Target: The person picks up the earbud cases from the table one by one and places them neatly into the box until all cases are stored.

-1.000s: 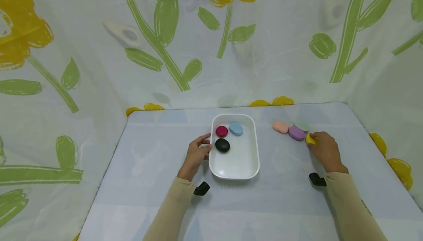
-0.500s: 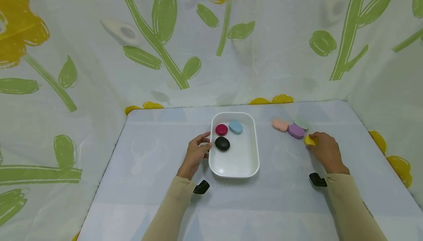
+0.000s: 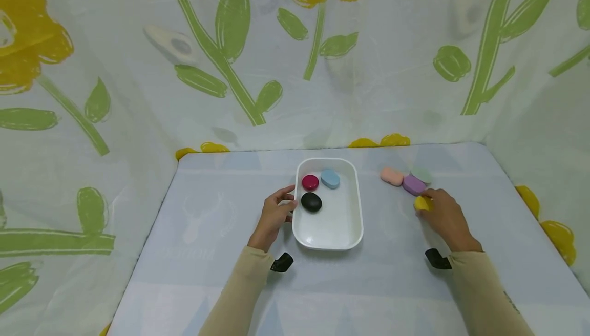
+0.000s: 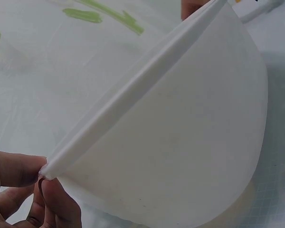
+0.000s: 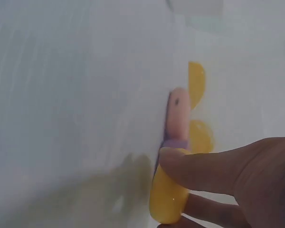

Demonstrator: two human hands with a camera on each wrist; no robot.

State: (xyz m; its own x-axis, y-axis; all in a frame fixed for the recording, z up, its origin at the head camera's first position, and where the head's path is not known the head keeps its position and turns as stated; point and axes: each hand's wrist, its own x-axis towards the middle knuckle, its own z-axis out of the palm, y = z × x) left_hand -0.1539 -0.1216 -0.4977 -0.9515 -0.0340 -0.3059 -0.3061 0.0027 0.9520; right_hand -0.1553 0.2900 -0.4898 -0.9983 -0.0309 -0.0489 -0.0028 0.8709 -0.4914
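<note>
My left hand [image 3: 271, 219] pinches the left rim of a white rectangular dish [image 3: 341, 223] between thumb and fingers. The left wrist view shows the thumb on one side of the rim [image 4: 104, 111] and fingers on the other. Inside lie a red oval piece [image 3: 310, 182], a light blue one [image 3: 330, 179] and a glossy black one [image 3: 311, 202]. To the right, my right hand [image 3: 446, 217] holds a smooth yellow rounded piece [image 5: 168, 202] between thumb and fingers, close over the table in front of the purple piece.
A peach piece [image 3: 392, 176], a purple piece [image 3: 414, 185] and a pale green piece [image 3: 421, 174] lie grouped on the pale table [image 3: 221, 264] at the right rear. Flower-printed cloth [image 3: 396, 90] walls in the table's back and sides.
My right hand has moved slightly left and toward me with the yellow piece, away from the purple piece. The left hand and the dish stay put.
</note>
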